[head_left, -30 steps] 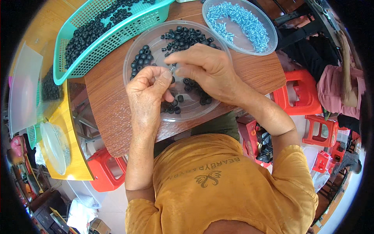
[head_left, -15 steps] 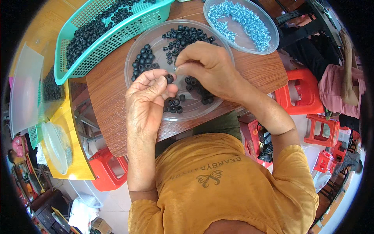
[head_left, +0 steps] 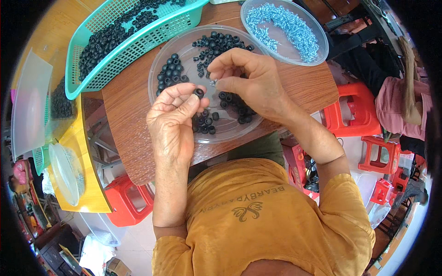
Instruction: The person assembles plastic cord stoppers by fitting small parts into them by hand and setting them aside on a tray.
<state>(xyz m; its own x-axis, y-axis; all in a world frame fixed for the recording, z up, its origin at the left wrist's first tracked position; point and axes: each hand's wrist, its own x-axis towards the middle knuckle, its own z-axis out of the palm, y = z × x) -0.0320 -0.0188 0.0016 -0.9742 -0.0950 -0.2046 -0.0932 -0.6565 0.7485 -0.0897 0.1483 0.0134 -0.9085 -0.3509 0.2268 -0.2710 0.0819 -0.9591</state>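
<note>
A black bead [head_left: 199, 93] with a wide hole is pinched between the thumb and fingertips of my left hand [head_left: 174, 115], its opening facing up. My right hand [head_left: 251, 80] pinches a small shiny clear piece [head_left: 213, 83], too small to make out fully, a short way to the right of the bead. Both hands hover over a round clear plastic tray [head_left: 154, 69]. In the tray lie several groups of black beads [head_left: 171, 70], some partly hidden under my right hand.
A teal plastic basket [head_left: 133, 53] full of black parts stands at the far left of the wooden table [head_left: 126, 133]. At the far right, a round clear dish [head_left: 287, 53] holds light blue shiny pieces. Red stools [head_left: 352, 110] stand beside the table. Another person's arm [head_left: 411, 83] shows at the right edge.
My right fingertips have turned, and the small shiny piece now shows more clearly between them. My left hand still holds the bead, having shifted slightly left, with the hole tipped more upward.
</note>
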